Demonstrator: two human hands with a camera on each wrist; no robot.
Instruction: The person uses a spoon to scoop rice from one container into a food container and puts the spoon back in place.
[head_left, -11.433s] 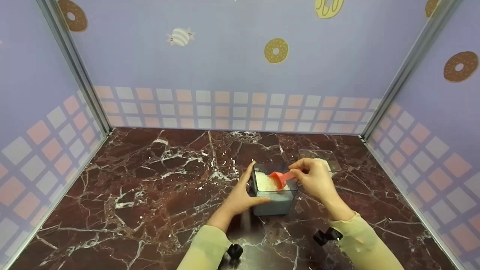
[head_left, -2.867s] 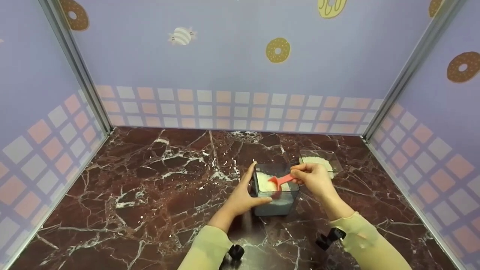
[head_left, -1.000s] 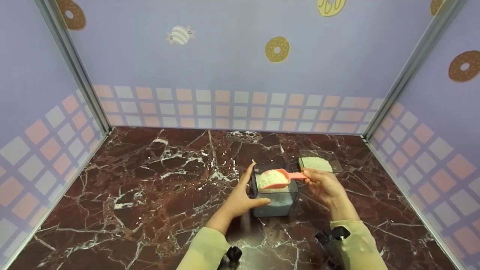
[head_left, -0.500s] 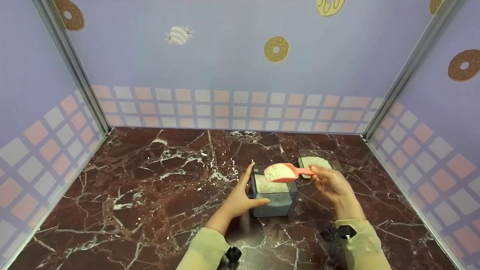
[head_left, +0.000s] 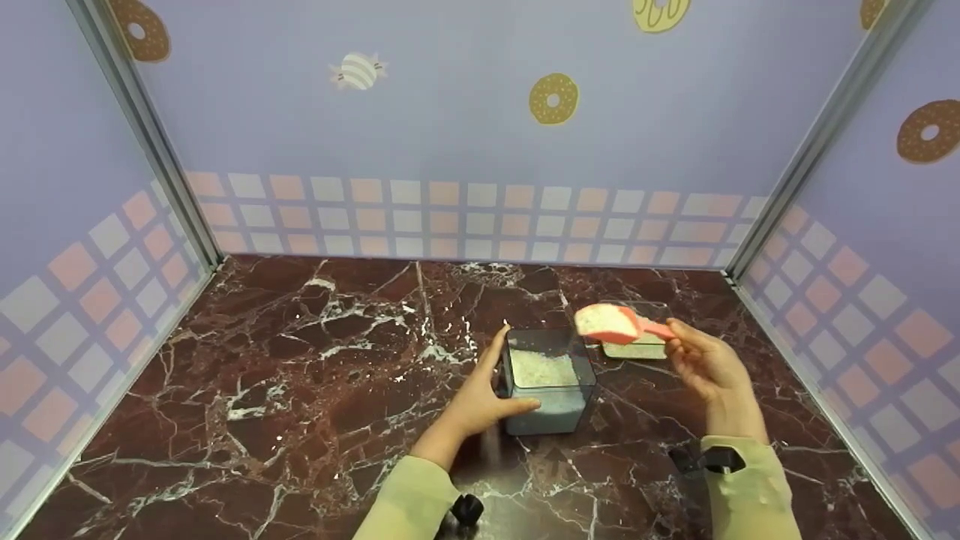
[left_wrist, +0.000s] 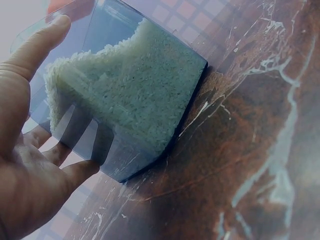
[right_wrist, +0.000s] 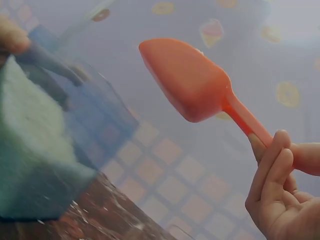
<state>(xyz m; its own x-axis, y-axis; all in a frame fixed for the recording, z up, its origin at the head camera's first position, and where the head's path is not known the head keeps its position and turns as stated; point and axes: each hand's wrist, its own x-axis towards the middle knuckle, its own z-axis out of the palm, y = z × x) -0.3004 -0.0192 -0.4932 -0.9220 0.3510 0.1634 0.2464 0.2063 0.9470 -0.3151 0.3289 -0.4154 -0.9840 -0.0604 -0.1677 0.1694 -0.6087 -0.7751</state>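
A clear, dark-tinted square container of white rice stands upright on the marbled tabletop. My left hand grips its left side, thumb on the front wall and fingers along the far side. In the left wrist view, the rice slopes unevenly behind the clear wall. My right hand pinches the handle of an orange-red scoop heaped with rice. The scoop is level, to the container's right, above a shallow clear box that also holds rice. From the right wrist, the scoop's underside shows, hiding its load.
Stray white grains are scattered on the dark red marbled tabletop, mostly left of the container. Patterned purple panels enclose the back and both sides. Black wrist devices sit at both sleeves.
The scoop came up out of the container filled with rice, then moved right and away to over the shallow box. My left hand has stayed on the container.
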